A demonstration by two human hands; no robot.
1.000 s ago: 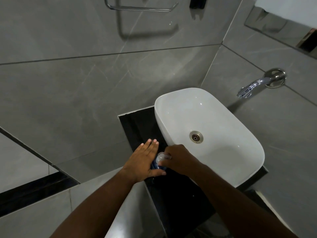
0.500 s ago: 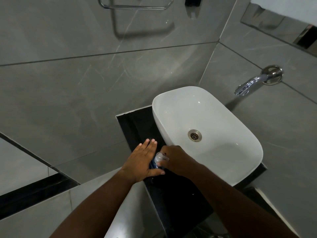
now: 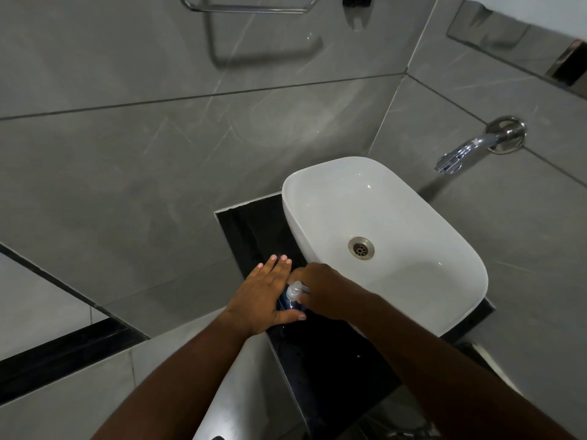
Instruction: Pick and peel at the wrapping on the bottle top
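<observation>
Pressing the pump bottle [image 3: 293,298] head with the curled right hand [image 3: 320,290], soap dispensing seems underway; left hand [image 3: 265,295], fingers straight, should stay cupped under the nozzle

Looking down at a black counter [image 3: 333,354] beside a white basin [image 3: 413,214], left hand [image 3: 265,293] flat with straight fingers against a blue pump bottle [image 3: 293,298], right hand [image 3: 327,289] curled at the pump, chrome tap [image 3: 470,149] on the grey wall.

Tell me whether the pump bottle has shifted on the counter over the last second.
No. The pump bottle sits at the same spot beside the white basin, near its front-left corner, between both hands; only the camera drifted.
</observation>
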